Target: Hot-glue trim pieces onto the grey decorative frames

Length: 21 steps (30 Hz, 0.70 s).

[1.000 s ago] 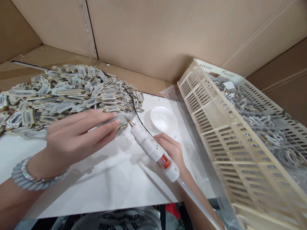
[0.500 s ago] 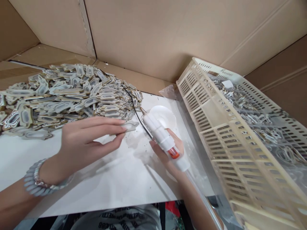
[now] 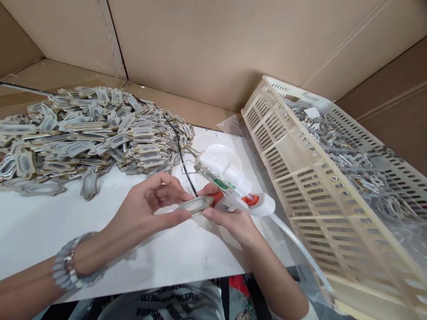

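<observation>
Head view: a pile of flat frames (image 3: pixel 76 133) lies left of and beyond the grip. The left hand (image 3: pixel 147 202) pinches the near-left end of a small frame (image 3: pixel 196 204) between thumb and fingers. Right of that pinch, the right hand (image 3: pixel 235 222) steadies the other end while holding a glue gun (image 3: pixel 222 175), its nozzle pointing away. The frame looks light, thin and fairly stiff, perhaps slippery; its ends seem the best hold, clear of the middle.
</observation>
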Each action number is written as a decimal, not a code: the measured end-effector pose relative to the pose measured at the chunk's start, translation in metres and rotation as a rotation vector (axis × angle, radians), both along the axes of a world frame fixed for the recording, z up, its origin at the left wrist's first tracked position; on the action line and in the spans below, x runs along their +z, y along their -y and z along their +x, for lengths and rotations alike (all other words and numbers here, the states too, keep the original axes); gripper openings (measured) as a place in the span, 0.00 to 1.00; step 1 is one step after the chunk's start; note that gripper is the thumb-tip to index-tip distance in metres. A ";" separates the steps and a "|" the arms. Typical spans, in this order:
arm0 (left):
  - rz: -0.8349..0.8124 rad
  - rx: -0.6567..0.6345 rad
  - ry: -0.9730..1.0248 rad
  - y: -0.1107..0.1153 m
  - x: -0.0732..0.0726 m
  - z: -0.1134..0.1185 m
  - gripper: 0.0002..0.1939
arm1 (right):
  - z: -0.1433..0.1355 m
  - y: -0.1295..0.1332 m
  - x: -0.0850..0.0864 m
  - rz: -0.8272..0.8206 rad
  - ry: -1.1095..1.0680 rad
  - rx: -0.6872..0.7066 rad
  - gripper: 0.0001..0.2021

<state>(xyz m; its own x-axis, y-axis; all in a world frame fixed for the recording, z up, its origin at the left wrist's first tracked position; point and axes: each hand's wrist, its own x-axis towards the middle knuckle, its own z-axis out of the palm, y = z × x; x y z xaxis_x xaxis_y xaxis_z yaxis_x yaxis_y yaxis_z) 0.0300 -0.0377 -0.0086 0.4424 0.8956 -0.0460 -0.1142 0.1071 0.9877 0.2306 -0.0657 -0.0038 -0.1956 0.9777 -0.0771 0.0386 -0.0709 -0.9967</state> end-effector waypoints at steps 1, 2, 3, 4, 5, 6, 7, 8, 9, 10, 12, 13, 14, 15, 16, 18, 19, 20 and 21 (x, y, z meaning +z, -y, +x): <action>-0.149 -0.049 0.077 -0.001 0.000 0.002 0.21 | 0.000 0.000 0.000 0.003 -0.018 0.005 0.24; -0.306 -0.106 0.153 -0.002 0.000 0.003 0.22 | 0.000 0.000 0.001 0.001 -0.038 0.012 0.25; -0.460 -0.165 0.223 -0.002 -0.001 0.004 0.22 | -0.001 0.000 0.001 -0.001 -0.068 0.029 0.25; -0.601 -0.220 0.283 -0.002 -0.002 0.005 0.22 | -0.001 0.001 0.001 -0.012 -0.102 0.053 0.24; -0.724 -0.276 0.325 -0.002 -0.004 0.006 0.21 | -0.001 0.001 0.000 -0.027 -0.140 0.080 0.24; -0.818 -0.329 0.362 -0.001 -0.005 0.007 0.20 | -0.001 0.001 -0.001 -0.046 -0.170 0.104 0.24; -0.880 -0.372 0.398 0.001 -0.007 0.007 0.19 | -0.001 0.002 -0.003 -0.071 -0.184 0.120 0.25; -0.915 -0.409 0.431 0.002 -0.009 0.007 0.19 | -0.001 0.003 -0.004 -0.103 -0.181 0.130 0.26; -0.937 -0.438 0.462 0.004 -0.010 0.006 0.19 | -0.001 0.004 -0.006 -0.139 -0.164 0.132 0.27; -0.949 -0.459 0.491 0.005 -0.010 0.006 0.19 | -0.001 0.005 -0.008 -0.170 -0.140 0.123 0.28; -0.958 -0.473 0.533 0.007 -0.008 0.005 0.17 | 0.000 0.006 -0.009 -0.190 -0.092 0.095 0.27; -0.952 -0.474 0.536 0.007 -0.006 0.004 0.16 | 0.001 0.006 -0.008 -0.170 -0.076 0.070 0.26; -0.936 -0.474 0.529 0.006 -0.004 0.003 0.16 | 0.002 0.006 -0.006 -0.133 -0.059 0.038 0.24; -0.907 -0.468 0.515 0.004 -0.002 0.002 0.16 | 0.003 0.005 -0.004 -0.087 -0.037 0.005 0.22; -0.867 -0.457 0.496 0.001 0.001 0.000 0.17 | 0.004 0.004 -0.002 -0.038 -0.012 -0.032 0.20; -0.751 -0.390 0.439 -0.006 0.005 -0.005 0.20 | 0.007 0.002 0.001 0.044 0.052 -0.097 0.19; -0.667 -0.328 0.403 -0.011 0.007 -0.008 0.22 | 0.008 0.002 0.002 0.074 0.087 -0.117 0.18; -0.564 -0.252 0.360 -0.016 0.009 -0.012 0.23 | 0.010 0.001 0.002 0.100 0.118 -0.131 0.17; -0.444 -0.166 0.309 -0.021 0.010 -0.016 0.23 | 0.011 0.001 0.003 0.123 0.147 -0.136 0.17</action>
